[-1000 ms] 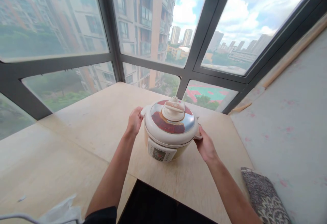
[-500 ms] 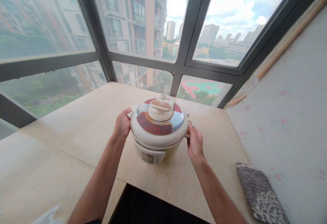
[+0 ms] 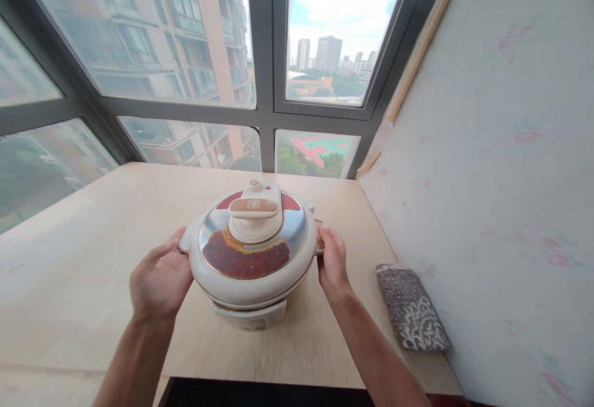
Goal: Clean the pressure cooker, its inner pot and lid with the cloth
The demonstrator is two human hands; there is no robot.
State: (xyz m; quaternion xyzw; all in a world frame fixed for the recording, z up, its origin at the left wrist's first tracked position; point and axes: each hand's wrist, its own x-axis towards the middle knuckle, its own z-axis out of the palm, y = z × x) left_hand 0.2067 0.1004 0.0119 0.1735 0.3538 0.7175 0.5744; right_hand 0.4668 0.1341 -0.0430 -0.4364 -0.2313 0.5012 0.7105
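A cream electric pressure cooker [image 3: 253, 289] with a shiny, red-brown patched lid is in the middle of the head view, its lid handle [image 3: 253, 208] on top. At its left side, my left hand [image 3: 162, 277] is closed on the side handle, the fingers partly hidden beneath it. On the opposite side, my right hand [image 3: 333, 255] grips the other side handle, thumb on top. The control panel [image 3: 250, 317] faces me below the rim. Whether the base rests on the surface or hangs just above it, I cannot tell.
The cooker is over a pale marble-like ledge [image 3: 139, 203] that meets grey-framed windows [image 3: 266, 85] at the back. A folded grey patterned cloth [image 3: 411, 308] lies at the right by the flowered wall [image 3: 487, 178]. A dark area borders the ledge's front edge.
The view has turned right and the cooker appears larger and nearer, further left in the picture. Both hands have kept their hold on its side handles.
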